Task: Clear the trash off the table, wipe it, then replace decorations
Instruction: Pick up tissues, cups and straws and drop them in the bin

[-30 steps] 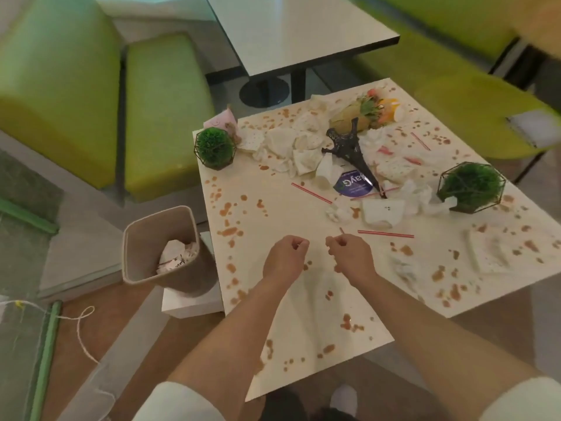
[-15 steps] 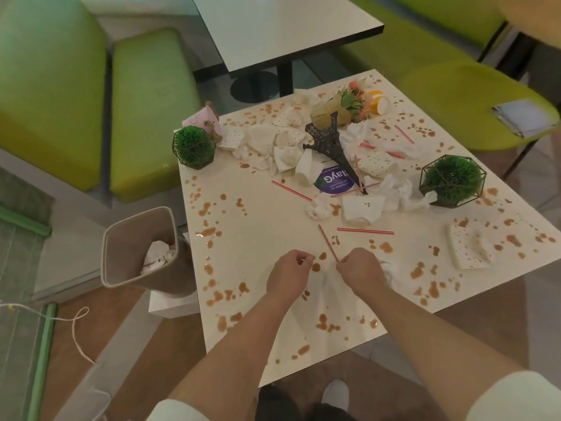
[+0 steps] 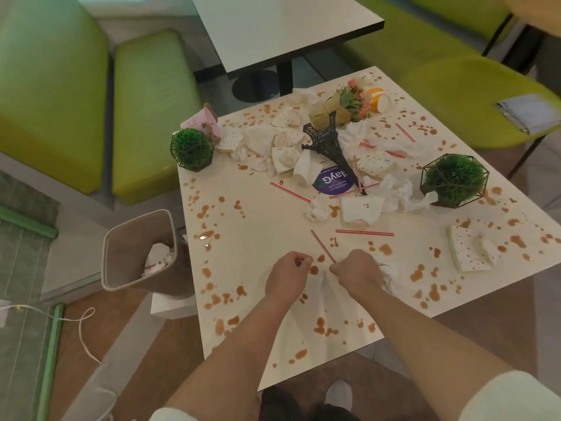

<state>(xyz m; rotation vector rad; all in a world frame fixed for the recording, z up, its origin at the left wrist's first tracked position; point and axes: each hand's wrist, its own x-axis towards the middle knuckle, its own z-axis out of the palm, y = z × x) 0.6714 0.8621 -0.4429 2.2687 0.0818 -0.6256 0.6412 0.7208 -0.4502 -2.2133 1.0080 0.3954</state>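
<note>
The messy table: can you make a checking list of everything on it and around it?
Surface: table spattered all over with brown spots.
Job's things: crumpled napkins, red straws, tipped paper cups; bin at the table's left, partly filled.
Clutter: Eiffel tower model lying over, two green ball plants upright, bouquet lying down.
Grippers: left hand curled, contents unclear; right hand pinches a straw, over a napkin.
Cables: white cord on the floor.
Surroundings: green benches, second table.
</note>
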